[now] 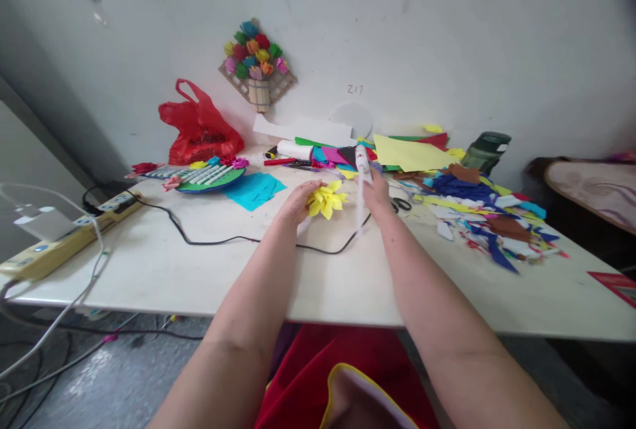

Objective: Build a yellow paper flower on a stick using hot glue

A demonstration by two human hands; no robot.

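My left hand (302, 201) is closed on a yellow paper flower (326, 200) with pointed petals, held just above the table (238, 277). To its right, my right hand (377, 192) grips a white glue gun (362, 159), and a pale, blurred stick-like part hangs down from it. A black cord (238, 239) runs across the table from the power strip (64, 237) toward my right hand. Flower and glue gun are apart. Beside my right wrist lie black-handled scissors (401, 204), partly hidden.
Blue paper (254, 190) and a green disc with rolled sticks (211, 179) lie left. Behind stand a red plastic bag (199, 128) and stacked coloured sheets (415, 153). Paper scraps (497, 230) and a dark green bottle (485, 152) are right. A flower decoration (258, 68) hangs on the wall.
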